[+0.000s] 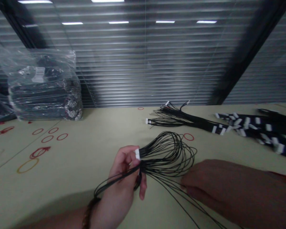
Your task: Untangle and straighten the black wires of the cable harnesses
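My left hand (125,176) is closed around a bundle of thin black wires (168,157) just behind its white connector (137,154), which sticks out between thumb and fingers. The wires bow out into loops to the right of the hand, and loose strands trail toward the lower right. My right hand (205,183) lies on the table right of the loops, back up, its fingertips touching the trailing strands. Its fingers are mostly hidden.
A second black wire bundle with white connectors (178,117) lies further back on the beige table (90,152). Taped black bundles (257,128) lie at the right. A clear plastic bag of dark parts (45,87) stands at the back left. Red circles mark the table.
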The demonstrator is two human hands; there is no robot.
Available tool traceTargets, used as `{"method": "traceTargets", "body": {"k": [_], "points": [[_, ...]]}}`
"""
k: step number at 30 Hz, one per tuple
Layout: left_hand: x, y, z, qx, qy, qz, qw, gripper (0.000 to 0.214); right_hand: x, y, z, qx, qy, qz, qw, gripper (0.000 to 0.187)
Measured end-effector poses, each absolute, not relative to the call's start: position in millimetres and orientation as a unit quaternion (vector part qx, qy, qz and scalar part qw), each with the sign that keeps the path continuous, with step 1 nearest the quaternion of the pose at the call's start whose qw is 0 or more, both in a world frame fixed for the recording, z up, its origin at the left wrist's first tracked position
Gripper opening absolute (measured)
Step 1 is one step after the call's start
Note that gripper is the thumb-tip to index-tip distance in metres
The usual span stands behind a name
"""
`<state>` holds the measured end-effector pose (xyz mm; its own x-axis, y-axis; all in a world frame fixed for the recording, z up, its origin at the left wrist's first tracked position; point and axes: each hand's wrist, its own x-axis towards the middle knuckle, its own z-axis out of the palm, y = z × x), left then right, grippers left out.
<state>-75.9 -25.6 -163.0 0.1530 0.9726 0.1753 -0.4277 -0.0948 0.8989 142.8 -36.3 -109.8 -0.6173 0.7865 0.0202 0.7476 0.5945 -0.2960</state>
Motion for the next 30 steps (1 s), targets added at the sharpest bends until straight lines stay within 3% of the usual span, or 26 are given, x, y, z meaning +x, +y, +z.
{"method": "traceTargets", "body": {"k": [3,9,17,30], "points": [[-75.8,-29.7,-166.5,0.485,0.245,0.584,0.603,0.012,117.4,-28.2,-109.0,-0.397,-0.876,0.269,0.049,0.026],[-74.6,-32.3,-173.9,0.501,0.202,0.586,0.604,0.015,100.2,-31.9,-110.8,-0.412,-0.83,0.348,0.139,0.017],[-76.1,-34.8,-168.9,0.492,0.228,0.586,0.602,0.013,97.6,-48.6,-106.1,-0.44,-0.82,0.313,0.19,0.019],[-72.2,-35.1,-170.6,0.488,0.214,0.588,0.609,0.014,92.1,-48.2,-109.5,-0.429,-0.828,0.312,0.183,0.026]]}}
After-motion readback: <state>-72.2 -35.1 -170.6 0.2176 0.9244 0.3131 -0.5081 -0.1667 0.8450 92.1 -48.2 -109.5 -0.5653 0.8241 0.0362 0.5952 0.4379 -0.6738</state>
